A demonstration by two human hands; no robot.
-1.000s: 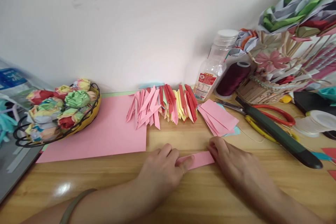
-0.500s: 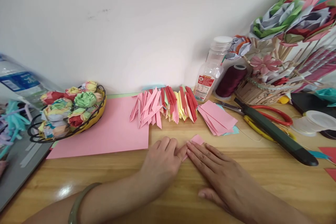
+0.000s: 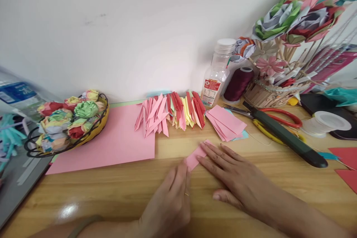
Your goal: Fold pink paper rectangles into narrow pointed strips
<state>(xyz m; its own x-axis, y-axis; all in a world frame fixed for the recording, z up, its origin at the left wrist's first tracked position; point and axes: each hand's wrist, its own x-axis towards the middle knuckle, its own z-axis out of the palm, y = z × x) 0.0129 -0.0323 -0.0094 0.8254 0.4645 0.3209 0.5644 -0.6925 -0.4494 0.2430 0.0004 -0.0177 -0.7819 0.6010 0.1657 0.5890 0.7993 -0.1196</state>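
Observation:
A small pink paper strip lies slantwise on the wooden table between my hands. At its near left end, the closed fingers of my left hand grip the paper, and a ring shows on one finger. My right hand lies flat with fingers stretched, its fingertips pressing on the strip's far right part and covering some of it. Beyond my hands stands a row of folded pink paper pieces, continuing into folded red and yellow pieces. To their right is a small stack of flat pink paper rectangles.
Pink sheets lie at left, under a basket of paper flowers. Right of the stack are scissors, a dark-handled cutter and a white spool. A clear bottle and purple thread cone stand by the wall.
My left hand has drawn back toward me and down along the strip, so more of the pink paper shows. My right hand stays flat on it. The view has shifted slightly.

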